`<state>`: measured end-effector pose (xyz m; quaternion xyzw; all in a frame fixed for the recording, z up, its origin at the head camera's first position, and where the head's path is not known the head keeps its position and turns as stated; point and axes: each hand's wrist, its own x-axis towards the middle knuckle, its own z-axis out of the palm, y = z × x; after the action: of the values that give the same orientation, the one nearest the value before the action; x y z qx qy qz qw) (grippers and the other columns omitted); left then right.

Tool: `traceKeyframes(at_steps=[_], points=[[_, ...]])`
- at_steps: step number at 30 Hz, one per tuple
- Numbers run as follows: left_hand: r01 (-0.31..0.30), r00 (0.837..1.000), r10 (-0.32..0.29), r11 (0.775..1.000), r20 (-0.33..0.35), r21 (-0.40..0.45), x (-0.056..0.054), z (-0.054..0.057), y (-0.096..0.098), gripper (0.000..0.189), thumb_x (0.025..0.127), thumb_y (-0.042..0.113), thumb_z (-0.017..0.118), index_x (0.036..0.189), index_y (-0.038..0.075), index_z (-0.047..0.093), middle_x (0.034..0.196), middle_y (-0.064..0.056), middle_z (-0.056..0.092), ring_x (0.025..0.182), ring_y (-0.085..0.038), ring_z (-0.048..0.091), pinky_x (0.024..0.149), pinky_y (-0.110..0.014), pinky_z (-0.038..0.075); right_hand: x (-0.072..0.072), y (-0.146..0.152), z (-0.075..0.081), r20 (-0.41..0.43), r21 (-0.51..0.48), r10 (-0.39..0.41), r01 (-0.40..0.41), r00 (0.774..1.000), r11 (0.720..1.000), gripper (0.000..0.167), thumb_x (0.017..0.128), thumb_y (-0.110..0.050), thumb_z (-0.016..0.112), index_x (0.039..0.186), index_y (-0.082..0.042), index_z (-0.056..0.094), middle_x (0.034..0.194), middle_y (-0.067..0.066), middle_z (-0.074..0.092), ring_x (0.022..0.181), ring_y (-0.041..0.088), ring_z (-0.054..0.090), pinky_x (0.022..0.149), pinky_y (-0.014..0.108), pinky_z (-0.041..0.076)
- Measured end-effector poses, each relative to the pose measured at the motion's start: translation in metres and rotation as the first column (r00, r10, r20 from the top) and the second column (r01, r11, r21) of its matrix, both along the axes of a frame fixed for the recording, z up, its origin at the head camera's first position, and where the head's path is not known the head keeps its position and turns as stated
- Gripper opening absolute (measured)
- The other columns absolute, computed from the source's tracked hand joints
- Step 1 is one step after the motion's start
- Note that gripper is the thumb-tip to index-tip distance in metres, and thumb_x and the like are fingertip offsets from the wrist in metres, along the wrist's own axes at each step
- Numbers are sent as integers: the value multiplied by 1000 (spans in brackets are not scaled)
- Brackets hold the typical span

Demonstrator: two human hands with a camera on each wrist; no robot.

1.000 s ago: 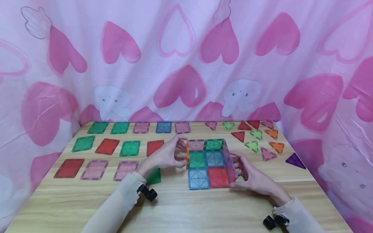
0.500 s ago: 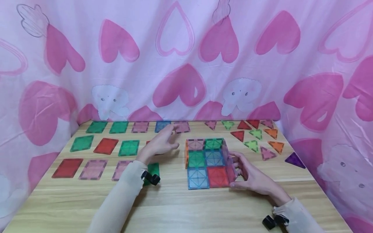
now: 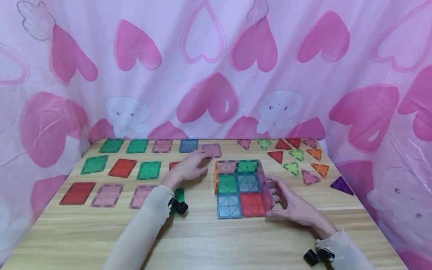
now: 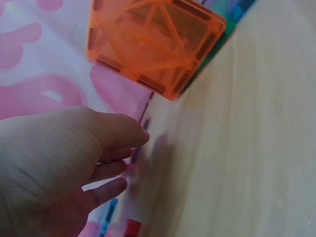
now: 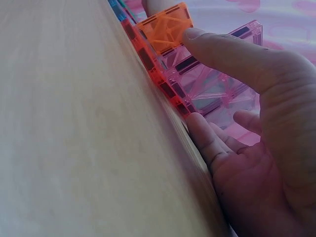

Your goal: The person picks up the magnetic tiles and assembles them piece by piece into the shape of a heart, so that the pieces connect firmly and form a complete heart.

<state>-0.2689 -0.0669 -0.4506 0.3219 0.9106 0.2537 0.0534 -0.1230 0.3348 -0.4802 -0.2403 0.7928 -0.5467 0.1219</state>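
A box-like build of clear magnetic tiles stands mid-table. Its floor has a light blue tile (image 3: 229, 206) and a red tile (image 3: 252, 204) at the front, and an orange square tile (image 4: 153, 44) forms the left wall. My right hand (image 3: 291, 206) holds the upright pink wall tile (image 5: 212, 89), thumb at its near edge and fingers bent against its outer side. Behind the build's left corner, my left hand (image 3: 190, 167) reaches forward with loosely bent fingertips at a flat pink square tile (image 3: 212, 150). In the left wrist view its thumb and fingers are apart.
Rows of square tiles lie left, including a red tile (image 3: 77, 193) and a green tile (image 3: 111, 146). Triangle tiles, such as a purple triangle (image 3: 342, 185), are spread at the right. A pink heart-print curtain (image 3: 209, 97) hangs behind the wooden table (image 3: 216, 243).
My left hand has left the orange wall and moved back to the pink square tile, which has shifted slightly toward me and turned. My right hand has stayed on the pink wall.
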Motion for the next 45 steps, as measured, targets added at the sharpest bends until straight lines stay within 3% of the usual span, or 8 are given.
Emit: traceKeyframes(at_steps=[4, 10, 14, 23, 31, 35, 38, 45], points=[[21, 998, -18, 998, -58, 52, 1, 5, 5, 37, 104, 10, 77, 142, 9, 74, 139, -10, 71, 130, -29, 63, 113, -46, 55, 0, 2, 1, 8, 5, -7, 7, 1000, 1000, 107, 92, -6, 91, 173, -20, 23, 154, 23, 46, 128, 19, 62, 102, 26, 58], [-39, 995, 46, 997, -89, 72, 2, 1, 9, 40, 106, 16, 77, 145, 8, 72, 163, -23, 54, 157, -43, 43, 126, -60, 43, -1, 2, 1, 4, 2, -2, 2, 1000, 1000, 107, 92, -6, 91, 174, -20, 23, 156, 24, 46, 129, 18, 62, 103, 26, 58], [-71, 997, 71, 997, -21, 39, 4, -4, 8, 38, 108, 18, 75, 145, 8, 68, 154, -18, 61, 148, -39, 52, 122, -55, 49, 0, 2, 0, -15, 24, -9, 9, 1000, 1000, 107, 92, -9, 91, 174, -21, 23, 155, 23, 48, 129, 18, 62, 102, 25, 58], [-236, 965, 243, 968, -94, 82, 4, 5, 1, 93, 84, 31, 96, 162, 4, 52, 140, -18, 70, 123, -33, 68, 102, -50, 63, 0, 0, -1, -10, -16, 21, -21, 1000, 1000, 106, 92, -4, 90, 173, -16, 22, 152, 24, 47, 127, 19, 62, 101, 27, 59], [-287, 952, 304, 920, -26, 265, 15, 22, -23, 96, 83, 38, 99, 164, 13, 53, 130, -10, 75, 106, -26, 74, 89, -47, 67, 0, -3, 0, 0, 11, 2, -2, 1000, 1000, 105, 93, -7, 91, 173, -18, 24, 155, 22, 47, 128, 18, 62, 101, 25, 58], [-296, 955, 266, 846, 131, 444, 31, 23, -34, 80, 90, 36, 96, 159, 18, 59, 130, -4, 76, 111, -25, 75, 95, -45, 66, 0, -3, 1, 1, 21, 3, -3, 1000, 1000, 105, 93, -9, 91, 173, -19, 24, 155, 22, 48, 129, 19, 62, 102, 25, 57], [-306, 940, 143, 757, 310, 578, 45, 19, -37, 66, 100, 30, 87, 158, 15, 59, 138, -10, 75, 125, -27, 73, 106, -42, 62, 1, -2, 1, -1, 26, -4, 4, 1000, 1000, 105, 93, -9, 91, 173, -19, 24, 155, 22, 48, 130, 19, 62, 103, 24, 57], [-419, 782, -177, 561, 597, 714, 74, 10, -38, 66, 112, 12, 66, 170, 4, 38, 147, -24, 64, 123, -20, 74, 109, -33, 59, 1, 0, 2, 4, 31, -20, 20, 1000, 999, 105, 93, -10, 91, 173, -19, 24, 157, 22, 47, 131, 20, 61, 104, 24, 57]])
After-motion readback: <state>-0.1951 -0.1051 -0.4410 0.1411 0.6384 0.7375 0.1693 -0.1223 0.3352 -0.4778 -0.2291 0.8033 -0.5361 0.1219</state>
